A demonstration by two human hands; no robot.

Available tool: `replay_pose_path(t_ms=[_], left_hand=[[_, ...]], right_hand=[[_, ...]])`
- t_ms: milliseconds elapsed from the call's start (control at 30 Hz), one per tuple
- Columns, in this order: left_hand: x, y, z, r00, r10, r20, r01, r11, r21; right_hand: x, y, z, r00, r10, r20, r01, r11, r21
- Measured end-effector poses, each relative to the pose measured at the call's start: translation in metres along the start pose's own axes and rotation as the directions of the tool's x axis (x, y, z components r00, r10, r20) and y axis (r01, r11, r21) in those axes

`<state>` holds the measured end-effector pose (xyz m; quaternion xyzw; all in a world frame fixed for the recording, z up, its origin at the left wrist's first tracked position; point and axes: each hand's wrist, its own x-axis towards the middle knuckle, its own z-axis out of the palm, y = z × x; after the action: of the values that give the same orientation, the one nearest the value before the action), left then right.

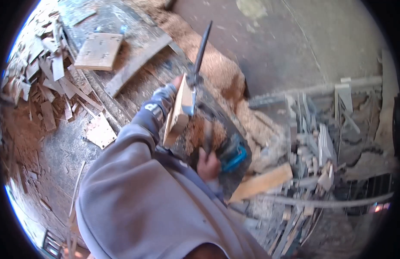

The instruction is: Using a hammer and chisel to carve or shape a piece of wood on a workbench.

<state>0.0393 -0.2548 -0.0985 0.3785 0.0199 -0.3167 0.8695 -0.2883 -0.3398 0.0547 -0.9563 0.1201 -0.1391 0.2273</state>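
Note:
My left hand (178, 81) is at the far end of a pale wooden board (178, 113), closed on its edge with most fingers hidden. The board is tilted on its edge over the workbench. My right hand (208, 166) is wrapped round the handle of a hammer-like tool (207, 134); its dark head is blurred and points away from me, to the right of the board. Against the board's far right side is a metal fitting (194, 80), from which a long dark tapered spike (203, 48) sticks out.
Wood shavings (200, 134) and a blue object (234, 159) lie beside my right hand. A square block (98, 52) and a plank (137, 65) rest on the bench's far left. Scrap wood is heaped at left (49, 82) and right (310, 151); sawdust (217, 69) banks the bench.

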Motion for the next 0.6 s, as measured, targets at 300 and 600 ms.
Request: replay_pose_path(t_ms=[300,600], left_hand=[[0.043,-0.051,-0.052,0.923,0.377,0.08,-0.37,0.809,0.457],[-0.005,-0.012,0.007,0.989,-0.051,0.138,0.068,0.99,-0.122]], right_hand=[[0.081,-0.086,-0.153,0.621,-0.146,-0.77,0.768,0.309,0.561],[0.004,0.046,-0.06,0.996,0.012,-0.087,-0.012,1.0,-0.002]])
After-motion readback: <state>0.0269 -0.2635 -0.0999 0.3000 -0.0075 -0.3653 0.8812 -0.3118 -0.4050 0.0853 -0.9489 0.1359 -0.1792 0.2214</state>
